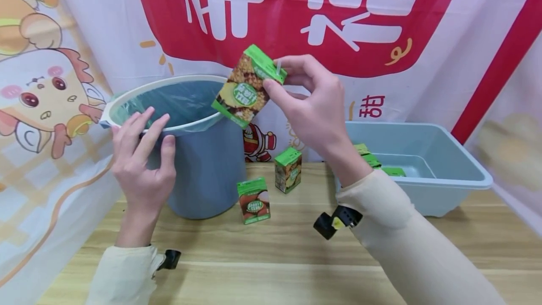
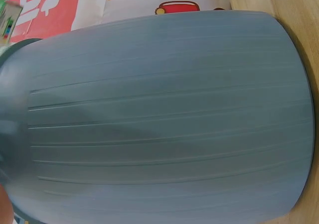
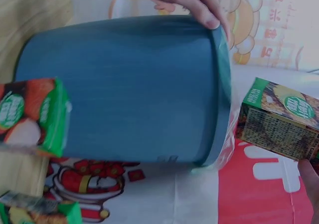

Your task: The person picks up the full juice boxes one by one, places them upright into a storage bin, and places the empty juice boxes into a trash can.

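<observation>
My right hand (image 1: 315, 100) pinches a small green-topped carton (image 1: 247, 86) by its upper end, between thumb and fingers. The carton is tilted in the air beside the right side of the rim of a blue-grey trash bin (image 1: 203, 168). My left hand (image 1: 141, 164) holds the bin's near left rim, its fingers over the edge and the thumb on the outer side. A clear liner (image 3: 227, 152) hangs over the rim. In the left wrist view the bin's ribbed wall (image 2: 164, 119) fills most of the picture.
Two more cartons stand on the wooden table (image 1: 254, 267): one with a reddish front (image 1: 254, 201), another with a brown front (image 1: 289, 171). At right is a pale blue tub (image 1: 449, 182) with several green cartons (image 1: 370, 159). A printed cloth (image 1: 279, 22) hangs behind.
</observation>
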Motion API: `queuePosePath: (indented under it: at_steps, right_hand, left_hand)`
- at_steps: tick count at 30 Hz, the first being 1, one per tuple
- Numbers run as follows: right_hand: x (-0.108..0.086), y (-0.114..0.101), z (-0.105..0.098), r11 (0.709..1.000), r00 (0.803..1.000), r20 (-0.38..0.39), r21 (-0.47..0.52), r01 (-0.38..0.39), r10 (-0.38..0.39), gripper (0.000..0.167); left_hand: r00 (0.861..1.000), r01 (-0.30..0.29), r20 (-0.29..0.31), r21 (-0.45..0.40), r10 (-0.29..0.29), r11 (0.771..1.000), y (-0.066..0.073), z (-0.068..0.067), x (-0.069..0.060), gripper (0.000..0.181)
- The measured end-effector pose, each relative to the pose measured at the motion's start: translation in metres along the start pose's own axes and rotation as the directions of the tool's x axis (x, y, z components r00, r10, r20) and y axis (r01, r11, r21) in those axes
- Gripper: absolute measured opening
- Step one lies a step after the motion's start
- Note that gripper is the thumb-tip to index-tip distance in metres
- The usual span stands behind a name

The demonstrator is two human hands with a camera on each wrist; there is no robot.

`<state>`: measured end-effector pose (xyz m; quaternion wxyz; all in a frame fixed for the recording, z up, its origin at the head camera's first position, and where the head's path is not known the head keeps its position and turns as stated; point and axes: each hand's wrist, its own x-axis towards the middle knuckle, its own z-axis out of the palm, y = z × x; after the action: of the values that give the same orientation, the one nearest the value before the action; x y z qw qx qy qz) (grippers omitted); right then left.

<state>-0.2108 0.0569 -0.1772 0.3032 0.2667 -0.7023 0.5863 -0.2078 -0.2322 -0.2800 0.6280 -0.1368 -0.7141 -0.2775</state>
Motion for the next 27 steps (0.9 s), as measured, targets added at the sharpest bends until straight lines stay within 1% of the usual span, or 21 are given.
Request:
queuePosePath:
  at_steps: [4, 14, 17, 21, 24, 27]
  right_hand:
    - [0.008, -0.004, 0.010, 0.999, 1.000, -0.022, 0.045, 0.011, -0.010, 0.035]
    - [0.018, -0.009, 0.034, 0.998, 0.999, -0.045, 0.064, 0.000, 0.003, 0.036]
    - [0.020, -0.011, 0.041, 0.998, 0.999, -0.038, 0.060, -0.001, 0.004, 0.037]
    - [0.021, -0.010, 0.052, 0.999, 1.000, -0.020, 0.037, 0.016, -0.016, 0.039]
    - [0.020, -0.007, 0.061, 0.999, 0.999, -0.009, 0.011, 0.033, -0.033, 0.039]
    - [0.019, -0.001, 0.070, 0.999, 0.999, 0.000, -0.019, 0.034, -0.034, 0.039]
  left_hand:
    - [1.000, -0.003, 0.003, 0.002, 0.003, 1.000, -0.001, 0.000, 0.000, 0.038]
    - [1.000, -0.001, 0.011, 0.003, 0.001, 1.000, -0.001, 0.000, 0.000, 0.038]
    - [1.000, 0.001, 0.015, 0.006, -0.001, 1.000, 0.000, 0.000, 0.000, 0.038]
    - [1.000, 0.009, 0.015, 0.011, -0.010, 1.000, 0.001, 0.000, -0.001, 0.037]
    - [1.000, 0.015, 0.017, 0.014, -0.015, 1.000, 0.001, -0.001, -0.001, 0.037]
    - [1.000, 0.014, 0.021, 0.017, -0.014, 1.000, 0.001, -0.001, -0.002, 0.038]
